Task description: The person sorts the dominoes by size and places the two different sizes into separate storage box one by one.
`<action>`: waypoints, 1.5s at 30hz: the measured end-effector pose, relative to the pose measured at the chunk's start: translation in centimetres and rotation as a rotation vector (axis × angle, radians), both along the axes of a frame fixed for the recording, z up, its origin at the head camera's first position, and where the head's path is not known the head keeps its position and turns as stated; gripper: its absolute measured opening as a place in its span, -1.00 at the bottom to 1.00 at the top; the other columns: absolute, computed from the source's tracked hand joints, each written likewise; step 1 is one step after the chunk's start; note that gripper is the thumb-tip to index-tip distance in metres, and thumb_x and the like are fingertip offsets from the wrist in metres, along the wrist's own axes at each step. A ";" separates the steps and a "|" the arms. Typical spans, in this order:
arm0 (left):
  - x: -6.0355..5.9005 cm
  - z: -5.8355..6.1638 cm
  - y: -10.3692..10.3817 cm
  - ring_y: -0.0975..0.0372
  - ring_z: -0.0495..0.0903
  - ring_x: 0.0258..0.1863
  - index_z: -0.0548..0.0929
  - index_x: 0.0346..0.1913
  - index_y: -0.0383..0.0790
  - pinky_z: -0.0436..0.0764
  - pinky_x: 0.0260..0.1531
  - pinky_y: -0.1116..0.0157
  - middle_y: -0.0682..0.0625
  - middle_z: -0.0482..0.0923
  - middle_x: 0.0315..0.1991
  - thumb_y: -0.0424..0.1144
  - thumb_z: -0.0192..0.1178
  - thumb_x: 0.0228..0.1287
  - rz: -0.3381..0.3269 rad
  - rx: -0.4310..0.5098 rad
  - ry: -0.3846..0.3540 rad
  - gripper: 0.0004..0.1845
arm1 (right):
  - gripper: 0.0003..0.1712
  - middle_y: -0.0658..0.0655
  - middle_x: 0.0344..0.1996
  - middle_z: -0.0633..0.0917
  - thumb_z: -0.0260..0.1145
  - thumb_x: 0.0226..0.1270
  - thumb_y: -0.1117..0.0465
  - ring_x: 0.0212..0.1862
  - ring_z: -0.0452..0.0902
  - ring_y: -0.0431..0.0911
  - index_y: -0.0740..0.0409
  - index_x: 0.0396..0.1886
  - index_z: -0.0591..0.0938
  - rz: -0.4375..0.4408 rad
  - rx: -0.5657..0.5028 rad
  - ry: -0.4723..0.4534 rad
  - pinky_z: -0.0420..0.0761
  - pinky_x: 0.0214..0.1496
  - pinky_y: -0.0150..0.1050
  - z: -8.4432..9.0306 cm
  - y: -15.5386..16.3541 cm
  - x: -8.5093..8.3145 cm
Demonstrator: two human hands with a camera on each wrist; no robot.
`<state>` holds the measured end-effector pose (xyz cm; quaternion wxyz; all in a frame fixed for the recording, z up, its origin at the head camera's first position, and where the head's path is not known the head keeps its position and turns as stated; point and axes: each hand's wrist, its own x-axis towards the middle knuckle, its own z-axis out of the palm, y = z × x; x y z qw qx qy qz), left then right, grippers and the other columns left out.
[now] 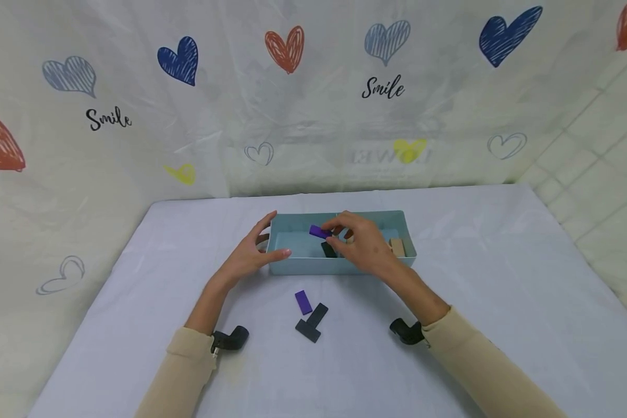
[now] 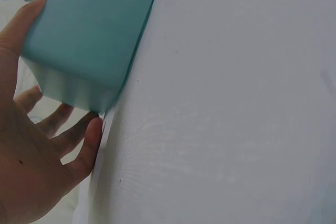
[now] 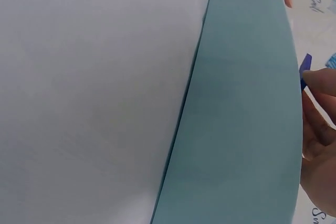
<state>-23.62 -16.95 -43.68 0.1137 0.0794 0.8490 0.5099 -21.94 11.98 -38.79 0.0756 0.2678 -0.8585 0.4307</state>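
Right now your right hand (image 1: 363, 244) pinches the small purple rectangular block (image 1: 320, 232) by its end above the pale teal plastic tray (image 1: 339, 264) near the tabletop's far edge. It looks light, stiff, smooth; pinch its long sides. Your left hand (image 1: 251, 255), fingers straight, steadies the tray's left end.

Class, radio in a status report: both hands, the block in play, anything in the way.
Left hand open, steadying teal tray. Right hand pinching purple block over tray. Black block directly beneath it.

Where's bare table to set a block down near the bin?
Bare cloth lies right of the teal bin and along the table's near edge. Crowded: between the wrists, where a purple block and black pieces lie.
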 end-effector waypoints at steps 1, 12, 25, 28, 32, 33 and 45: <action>0.0 0.0 0.0 -0.09 0.22 0.62 0.04 0.60 0.58 0.41 0.45 -0.25 0.04 -0.02 0.71 0.19 0.50 0.16 -0.001 0.001 0.000 0.06 | -0.72 0.16 -0.10 0.73 0.45 0.36 0.35 -0.01 0.67 0.10 0.16 0.05 0.74 -0.004 -0.002 0.002 0.70 0.00 0.06 0.0 0.0 0.0; 0.0 0.2 0.0 -0.08 0.22 0.62 0.04 0.60 0.59 0.39 0.47 -0.24 0.04 -0.02 0.71 0.18 0.50 0.17 -0.002 0.007 0.004 0.05 | -0.67 0.18 0.00 0.73 0.42 0.41 0.33 0.05 0.64 0.14 0.19 0.14 0.68 0.003 -0.025 -0.018 0.66 0.02 0.01 0.3 0.4 0.3; 0.2 0.1 -0.1 -0.10 0.23 0.62 0.02 0.62 0.55 0.41 0.44 -0.26 0.02 -0.02 0.71 0.17 0.50 0.17 -0.006 -0.005 0.002 0.07 | -0.73 0.08 -0.01 0.75 0.43 0.41 0.30 0.02 0.66 -0.01 0.12 0.06 0.72 0.032 0.000 -0.043 0.68 0.00 -0.10 0.4 0.4 1.5; 0.2 0.1 -0.1 -0.10 0.22 0.62 0.01 0.60 0.60 0.40 0.45 -0.27 0.05 -0.03 0.71 0.18 0.49 0.18 -0.007 -0.010 0.002 0.06 | -0.73 0.11 -0.03 0.75 0.45 0.39 0.30 0.02 0.67 0.02 0.11 0.06 0.72 0.054 0.004 -0.033 0.69 -0.01 -0.08 0.5 0.3 1.8; 0.2 0.1 0.0 -0.10 0.22 0.62 0.01 0.60 0.61 0.39 0.45 -0.27 0.05 -0.04 0.72 0.18 0.48 0.18 -0.009 -0.013 0.000 0.05 | -0.73 0.14 -0.04 0.75 0.45 0.39 0.30 0.01 0.68 0.06 0.11 0.05 0.73 0.074 0.003 -0.029 0.70 -0.02 -0.07 0.5 0.2 2.1; 0.2 0.1 0.0 -0.10 0.21 0.62 0.01 0.60 0.61 0.39 0.45 -0.27 0.05 -0.04 0.72 0.18 0.48 0.19 -0.011 -0.011 0.000 0.05 | -0.73 0.14 -0.05 0.75 0.45 0.38 0.31 0.01 0.68 0.05 0.11 0.05 0.74 0.079 -0.002 -0.031 0.70 -0.02 -0.06 0.6 0.2 2.2; 0.2 0.3 0.0 -0.08 0.20 0.63 0.03 0.59 0.63 0.34 0.49 -0.24 0.05 -0.02 0.71 0.16 0.49 0.19 -0.010 0.016 -0.003 0.04 | -0.75 0.11 -0.10 0.76 0.45 0.37 0.32 -0.04 0.67 -0.03 0.09 0.01 0.74 0.095 0.004 -0.025 0.69 -0.06 -0.15 0.9 0.1 3.1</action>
